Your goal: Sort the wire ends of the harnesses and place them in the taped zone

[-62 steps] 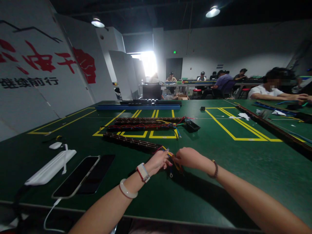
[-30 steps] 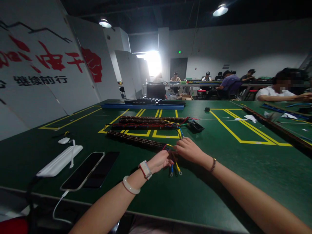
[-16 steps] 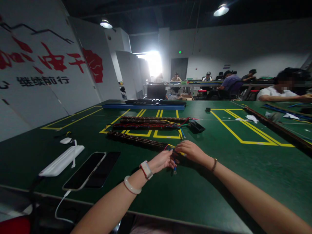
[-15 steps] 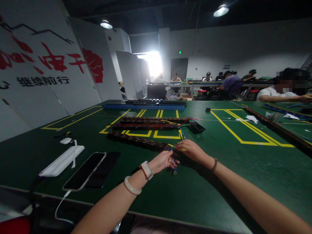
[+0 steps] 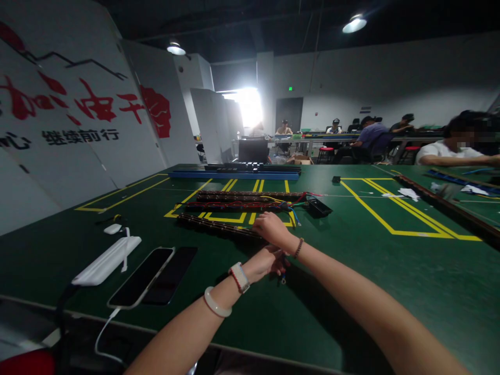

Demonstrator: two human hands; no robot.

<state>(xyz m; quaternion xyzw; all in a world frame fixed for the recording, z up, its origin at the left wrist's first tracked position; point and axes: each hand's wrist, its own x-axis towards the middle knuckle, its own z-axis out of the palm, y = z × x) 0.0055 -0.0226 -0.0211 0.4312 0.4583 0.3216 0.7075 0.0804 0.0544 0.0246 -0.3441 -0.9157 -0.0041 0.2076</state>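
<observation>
A long dark wire harness [image 5: 219, 226] lies slanted on the green table [image 5: 250, 317], its near end running under my hands. My left hand [image 5: 267, 263] is closed round wires at that end; a ring terminal [image 5: 283, 280] hangs below its fingers. My right hand [image 5: 269, 227] is over the harness end, just above and beyond my left hand, fingers curled; what they pinch is hidden. Behind lie further dark bundles [image 5: 242, 205] with red, yellow and blue wires, beside a black box-like part [image 5: 319, 207].
To the left are a phone [image 5: 141, 277] with a white cable, a second dark slab [image 5: 172, 276] and a white power strip [image 5: 107, 262]. Blue and black rails [image 5: 234, 175] line the far edge. Another long harness [image 5: 441, 205] lies right, near a person in white [image 5: 449, 151].
My right hand has moved left, from the wire ends onto the harness end, and its forearm now passes closer to my left hand. The view has shifted slightly.
</observation>
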